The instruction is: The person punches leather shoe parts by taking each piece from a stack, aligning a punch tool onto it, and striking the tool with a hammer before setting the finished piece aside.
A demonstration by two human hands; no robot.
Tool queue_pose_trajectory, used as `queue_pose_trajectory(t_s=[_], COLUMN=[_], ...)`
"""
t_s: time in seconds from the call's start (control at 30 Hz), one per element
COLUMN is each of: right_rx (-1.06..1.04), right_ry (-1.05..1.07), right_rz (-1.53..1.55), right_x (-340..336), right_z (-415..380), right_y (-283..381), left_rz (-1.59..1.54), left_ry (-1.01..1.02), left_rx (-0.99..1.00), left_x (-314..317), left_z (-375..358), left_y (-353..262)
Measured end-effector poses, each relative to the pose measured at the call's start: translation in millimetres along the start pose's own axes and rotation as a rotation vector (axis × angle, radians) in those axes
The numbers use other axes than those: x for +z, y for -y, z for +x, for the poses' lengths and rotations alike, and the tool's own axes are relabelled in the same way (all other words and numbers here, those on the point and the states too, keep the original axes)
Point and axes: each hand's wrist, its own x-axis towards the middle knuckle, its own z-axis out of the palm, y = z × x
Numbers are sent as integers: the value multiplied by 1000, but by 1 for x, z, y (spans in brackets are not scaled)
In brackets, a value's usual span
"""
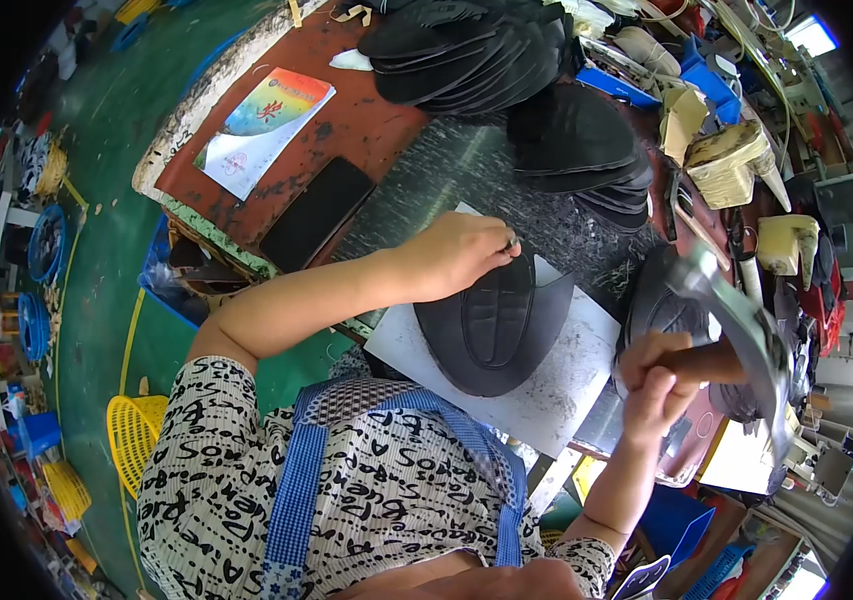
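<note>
My left hand (465, 257) is closed in a pinch at the top of a black shoe upper (545, 335). Between its fingertips is a small dark piece, mostly hidden. The upper lies flat, with a stitched panel in its middle, on a white board (407, 345). My right hand (655, 385) grips the brown wooden handle of a hammer (772, 370), raised to the right of the board. The hammer's long metal head is slightly blurred. Behind it, another black upper (649, 290) is partly covered.
Stacks of black uppers (472, 55) and a nearer pile (577, 140) occupy the bench's far side. A colourful booklet (262, 130) and a dark flat case (319, 212) lie to the left. Yellowish shoe lasts (727, 170) crowd the right. A yellow basket (132, 440) stands on the floor.
</note>
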Motion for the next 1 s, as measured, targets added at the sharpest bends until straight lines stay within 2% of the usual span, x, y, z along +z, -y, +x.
queue_pose_trajectory(t_s=[0.07, 0.1, 0.13, 0.2, 0.23, 0.27, 0.3, 0.33, 0.4, 0.5, 0.53, 0.6, 0.67, 0.7, 0.77, 0.83, 0.9, 0.93, 1.0], right_rx=[144, 499, 498, 533, 368, 199, 32, 19, -81, -51, -42, 71, 106, 85, 311, 330, 209, 121, 122], right_ry=[97, 288, 319, 342, 362, 382, 398, 462, 507, 524, 538, 464, 379, 283, 158, 161, 175, 164, 102], right_rz=[-455, -686, -635, -754, -776, -794, -809, -822, -888, -901, -899, -861, -879, -970, -1042, -1170, -1382, -1492, -1403], right_x=[5, 6, 7, 9, 9, 9, 9, 11, 18, 15, 12, -6, -39, -60, -104, -149, -166, -162, -142], right_z=[-7, -5, 1, 8, 8, 11, 13, 14, 15, 18, 15, 12, 15, 13, 11, 3, -4, -5, -16], right_y=[-9, -12, -9, 0, -5, -19, -30, -37, -49, -43, -41, -17, 4, 9, 27, 23, 20, 23, 22], left_rz=[39, -126, -292, -618, -576, -424, 13, 63, 372, 431, 307, -104, -40, 71, 63, 36, 73, 87, -89], left_ry=[16, 36, 61, 103, 68, -35, -111, -243, -362, -122, -135, -184, -326, -323, -179, 172, 565, 667, 474], left_rx=[34, -92, -221, -476, -483, -307, -144, 76, 353, 135, 30, 15, -19, 53, 244, 341, 301, 264, 155], left_x=[0, -1, -2, -8, -10, -9, -10, -1, 16, 36, 26, 13, -20, -36, -56, -67, -59, -56, -59], left_z=[0, 3, 7, 21, 36, 52, 75, 96, 125, 145, 148, 150, 137, 126, 89, 37, -12, -28, -39], left_y=[-4, -2, 2, 18, 28, 40, 40, 43, 56, 72, 68, 92, 65, 41, -9, -36, -34, -33, -33])
